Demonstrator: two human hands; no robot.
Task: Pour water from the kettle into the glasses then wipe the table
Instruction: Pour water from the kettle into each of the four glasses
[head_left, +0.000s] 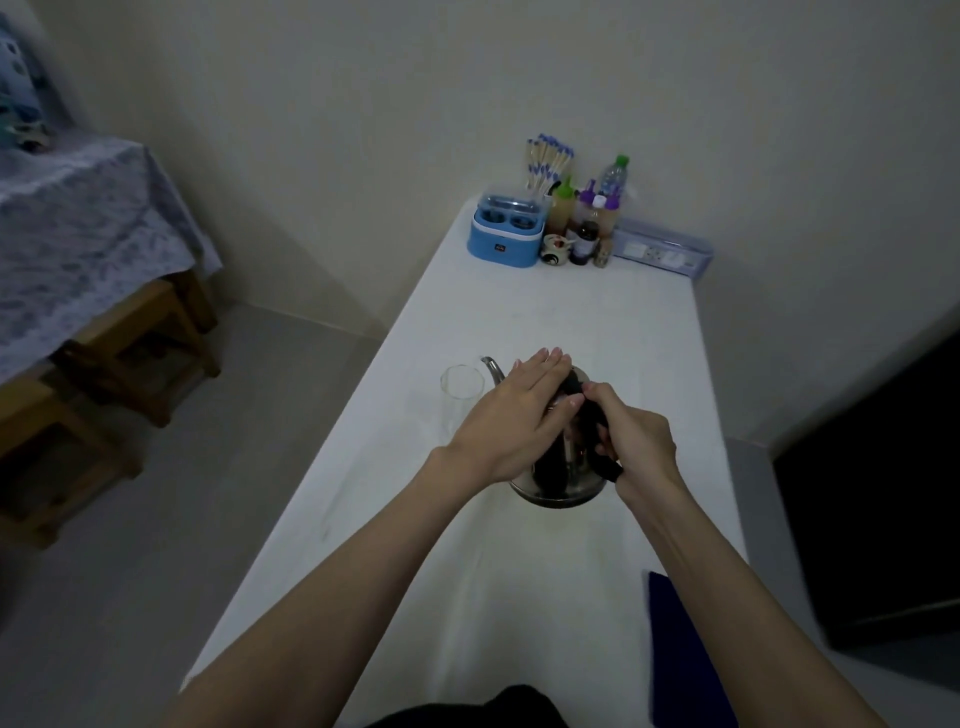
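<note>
A shiny steel kettle (558, 480) with a thin curved spout (492, 367) stands in the middle of the white table (519, 597). My right hand (636, 441) is closed around its black handle (597, 431). My left hand (511, 410) lies flat over the kettle's top, fingers together and stretched out. A clear empty glass (460, 400) stands just left of the spout, apart from both hands. A dark blue cloth (680, 654) lies at the table's near right edge.
At the far end stand a blue box (506, 234), a bundle of chopsticks (548, 163), several sauce bottles (584, 218) and a clear lidded box (662, 247). Wooden stools (130, 353) and a cloth-covered table (78, 244) are on the left. A dark cabinet (878, 493) is on the right.
</note>
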